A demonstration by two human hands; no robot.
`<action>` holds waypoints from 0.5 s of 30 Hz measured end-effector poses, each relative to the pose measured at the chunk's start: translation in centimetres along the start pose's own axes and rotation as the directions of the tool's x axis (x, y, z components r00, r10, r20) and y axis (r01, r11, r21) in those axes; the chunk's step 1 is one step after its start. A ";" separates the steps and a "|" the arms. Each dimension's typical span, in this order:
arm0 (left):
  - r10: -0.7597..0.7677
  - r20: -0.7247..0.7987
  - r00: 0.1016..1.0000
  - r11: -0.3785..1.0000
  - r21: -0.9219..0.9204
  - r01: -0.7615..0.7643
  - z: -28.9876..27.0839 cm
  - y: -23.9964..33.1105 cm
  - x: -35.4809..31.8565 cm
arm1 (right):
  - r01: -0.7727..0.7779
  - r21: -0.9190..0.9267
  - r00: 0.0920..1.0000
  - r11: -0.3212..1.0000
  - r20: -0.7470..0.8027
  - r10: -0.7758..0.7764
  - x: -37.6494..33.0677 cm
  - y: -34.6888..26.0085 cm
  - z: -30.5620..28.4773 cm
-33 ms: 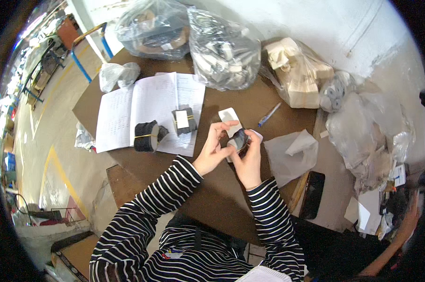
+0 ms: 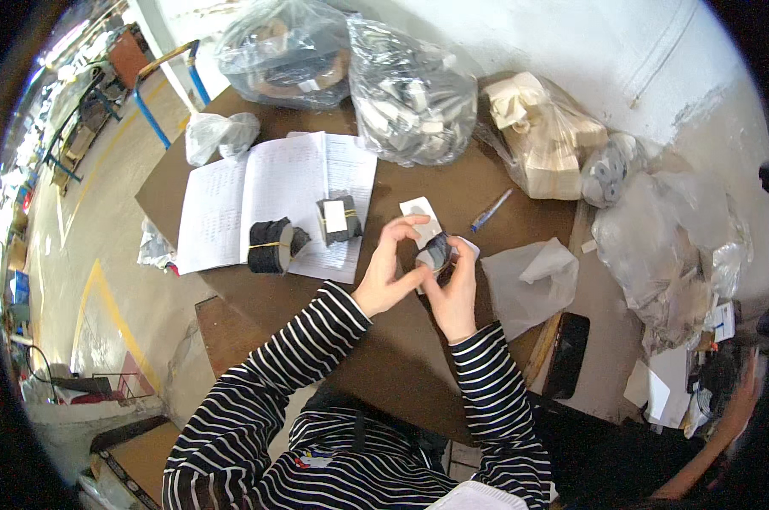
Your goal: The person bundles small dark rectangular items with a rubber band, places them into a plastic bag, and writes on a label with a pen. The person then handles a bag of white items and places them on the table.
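Over the middle of the brown table (image 2: 452, 183), both my hands hold a small dark stack of flat pieces (image 2: 436, 252). My left hand (image 2: 384, 274) pinches it from the left with fingers curled over the top. My right hand (image 2: 455, 293) grips it from below and the right. A white card (image 2: 421, 210) lies on the table just behind the stack. Two similar dark bundles rest on an open notebook (image 2: 231, 200): one bound with a yellow band (image 2: 270, 245), one with a white label (image 2: 338, 218).
A blue pen (image 2: 491, 210) and an empty clear bag (image 2: 529, 280) lie to the right of my hands, and a black phone (image 2: 565, 354) near the table's edge. Several filled plastic bags (image 2: 410, 89) line the back and right side. The floor with yellow lines is to the left.
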State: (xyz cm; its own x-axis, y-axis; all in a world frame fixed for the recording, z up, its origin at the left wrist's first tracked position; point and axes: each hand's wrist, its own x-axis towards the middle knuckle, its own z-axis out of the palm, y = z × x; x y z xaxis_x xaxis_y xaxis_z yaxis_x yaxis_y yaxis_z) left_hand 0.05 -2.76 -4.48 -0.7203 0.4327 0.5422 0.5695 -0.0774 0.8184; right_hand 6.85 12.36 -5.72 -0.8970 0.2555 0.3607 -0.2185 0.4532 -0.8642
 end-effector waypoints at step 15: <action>-0.067 -0.213 0.975 0.951 0.283 0.127 -3.0 -0.3 1.2 | -0.548 0.836 0.755 0.017 0.486 0.440 -0.9 -1.6 -2.0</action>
State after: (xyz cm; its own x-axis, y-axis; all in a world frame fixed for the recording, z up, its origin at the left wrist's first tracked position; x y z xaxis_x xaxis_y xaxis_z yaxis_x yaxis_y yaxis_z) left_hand -2.14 -4.89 -3.53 -0.8247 0.2354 0.5143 0.5618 0.2359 0.7929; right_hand 8.82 13.09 -3.96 -0.9602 -0.0231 -0.2785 0.1670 -0.8466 -0.5054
